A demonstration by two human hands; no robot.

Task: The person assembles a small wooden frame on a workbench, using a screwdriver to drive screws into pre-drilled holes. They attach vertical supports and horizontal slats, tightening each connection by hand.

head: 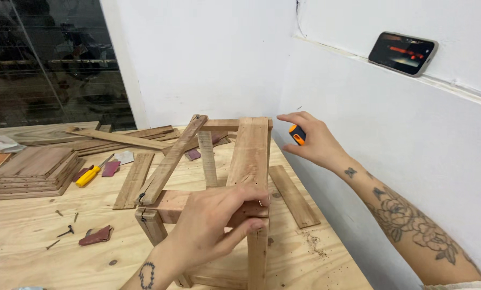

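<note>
Wooden frame (235,177), a rough slatted piece of pale planks, is steadied at its near top corner by the left hand (211,225), whose fingers are closed around the rail while the thumb is pressed to the post below. Its lower legs are cut off by the bottom edge of the view. An orange-and-black tool (297,134) is gripped in the right hand (313,140), held up beyond the frame's far end; most of the tool is hidden in the palm, so its kind cannot be made out. Left of the left hand, a stack of boards (36,172), a yellow-handled screwdriver (92,173) and loose screws (66,232) are seen on the plywood table (36,252). Above the right hand, a phone (403,52) is propped on a ledge of the white wall (208,53).
</note>
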